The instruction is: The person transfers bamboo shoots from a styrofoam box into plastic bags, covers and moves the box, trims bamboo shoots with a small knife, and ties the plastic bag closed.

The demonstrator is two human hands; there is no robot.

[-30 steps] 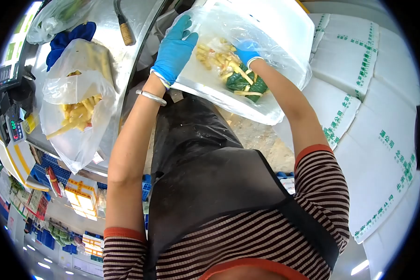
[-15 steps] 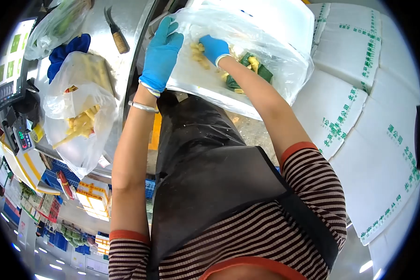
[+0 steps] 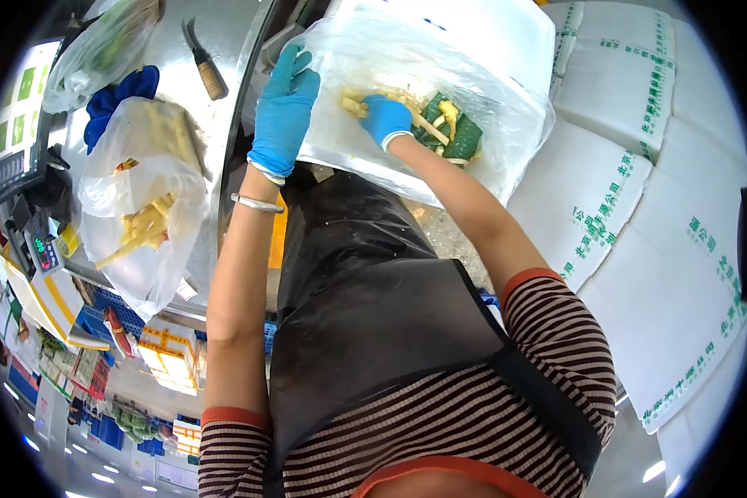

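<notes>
My left hand point(image 3: 284, 108), in a blue glove, lies at the left side of the lined white foam box point(image 3: 365, 176), touching the edge of its clear plastic bag point(image 3: 498, 91). Its fingers are stretched out. My right hand point(image 3: 386, 119), also blue-gloved, reaches into the bag with fingers curled down on pale yellow vegetable pieces point(image 3: 353, 101); the fingertips are partly hidden. To the right of this hand, a dark green leafy wrapping point(image 3: 465, 137) lies in the bag with more long yellow pieces on it.
On the metal table point(image 3: 224, 41) lie a curved knife point(image 3: 207, 73), a blue cloth point(image 3: 124, 95) and a plastic bag point(image 3: 141, 274) of yellow pieces. A screen point(image 3: 17, 116) and scale point(image 3: 43, 249) stand at left. White packages point(image 3: 639, 249) with green print are stacked at right.
My right hand has shifted slightly down inside the bag, uncovering more of the green wrapping and long yellow pieces. My left hand stays at the box's left side.
</notes>
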